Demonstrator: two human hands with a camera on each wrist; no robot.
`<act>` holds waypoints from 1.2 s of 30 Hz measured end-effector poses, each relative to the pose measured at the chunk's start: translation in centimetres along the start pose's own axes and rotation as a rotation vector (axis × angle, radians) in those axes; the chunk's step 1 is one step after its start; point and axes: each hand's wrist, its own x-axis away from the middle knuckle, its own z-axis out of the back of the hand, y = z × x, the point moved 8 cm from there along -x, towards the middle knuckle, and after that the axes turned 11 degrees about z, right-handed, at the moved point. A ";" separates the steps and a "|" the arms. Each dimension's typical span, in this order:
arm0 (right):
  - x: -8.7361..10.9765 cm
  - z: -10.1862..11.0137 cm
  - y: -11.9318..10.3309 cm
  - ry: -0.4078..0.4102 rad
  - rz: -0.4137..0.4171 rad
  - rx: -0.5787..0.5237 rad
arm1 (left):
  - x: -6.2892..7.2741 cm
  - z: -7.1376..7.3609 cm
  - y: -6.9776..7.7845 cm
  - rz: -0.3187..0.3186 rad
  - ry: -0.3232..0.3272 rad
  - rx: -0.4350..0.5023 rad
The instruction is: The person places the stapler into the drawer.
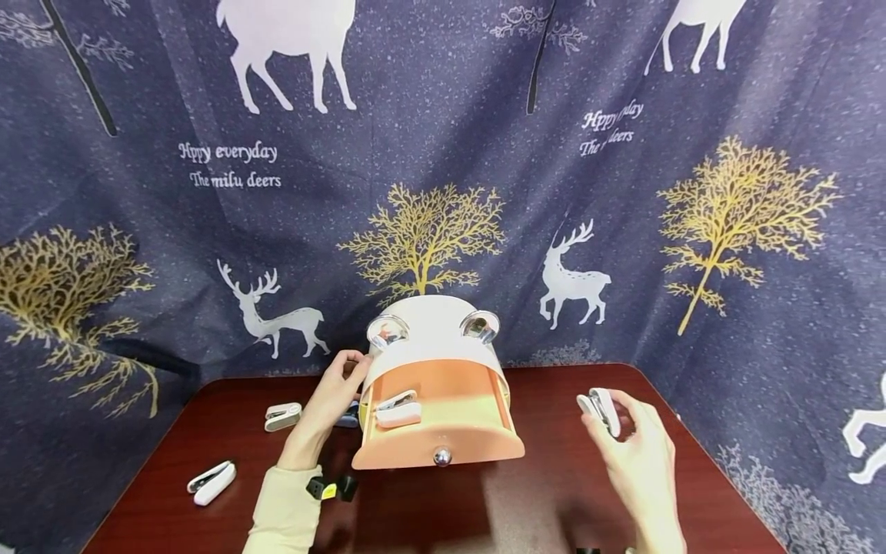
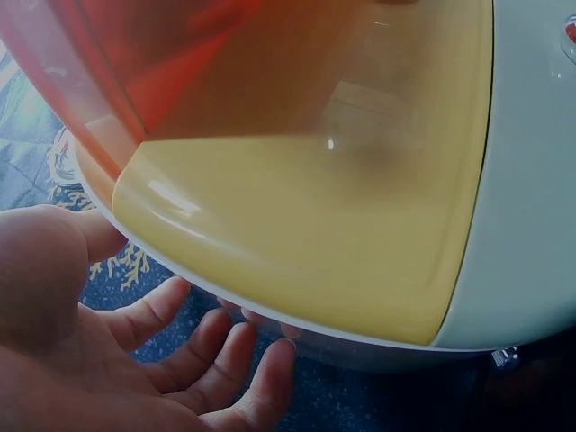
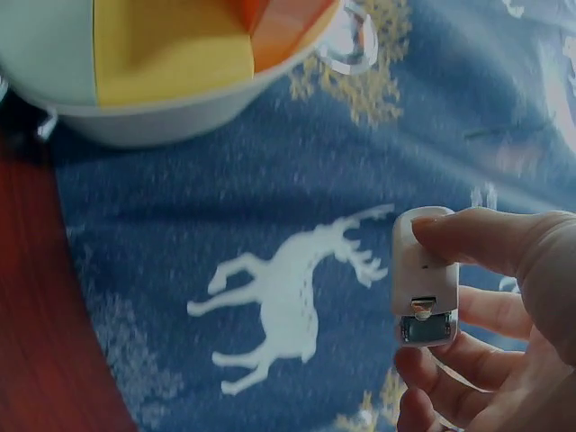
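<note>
My right hand (image 1: 640,454) pinches a small white stapler (image 1: 601,410) between thumb and fingers, above the right part of the table. In the right wrist view, the thumb presses on one face of the stapler (image 3: 425,279). At the centre stands a white rounded desk organizer (image 1: 425,327) with two shiny round pieces on top. Its orange drawer (image 1: 471,446) is pulled out, and a pink and white stapler (image 1: 398,412) lies inside. My left hand (image 1: 339,392) rests against the organizer's left side. Loosely bent fingers (image 2: 216,360) touch its edge in the left wrist view.
Left of the organizer, two white staplers, one farther back (image 1: 282,416) and one nearer (image 1: 211,482), lie on the dark red table (image 1: 415,515). A bluish thing (image 1: 348,415) is partly hidden by my left arm. A blue patterned cloth (image 1: 443,138) hangs behind.
</note>
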 end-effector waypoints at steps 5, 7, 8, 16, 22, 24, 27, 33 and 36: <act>-0.1 -0.9 -2.2 -0.023 0.078 -0.034 | 0.0 0.1 0.0 0.004 0.005 0.012; -0.3 -1.4 -2.9 -0.022 0.109 -0.062 | 0.0 0.1 0.2 0.002 0.006 0.012; -0.4 -1.6 -3.2 -0.023 0.121 -0.076 | 0.0 0.1 0.3 0.002 0.006 0.010; -1.8 -4.1 -6.1 -0.092 0.199 -0.142 | 0.2 0.2 0.9 -0.005 0.020 0.005; -2.6 -5.6 -8.4 -0.166 0.284 -0.193 | -0.4 0.1 -0.3 0.000 0.011 0.013; -3.0 -6.1 -9.2 -0.200 0.318 -0.212 | -1.0 0.1 -1.1 -0.004 0.013 0.024; -3.4 -6.9 -10.3 -0.259 0.369 -0.231 | -1.9 0.1 -2.3 -0.005 0.024 0.029; -3.8 -8.7 -12.6 -0.425 0.464 -0.267 | -2.5 0.2 -3.1 -0.015 0.042 0.019; -3.7 -9.8 -13.7 -0.541 0.518 -0.281 | -2.5 0.2 -3.0 -0.018 0.039 0.018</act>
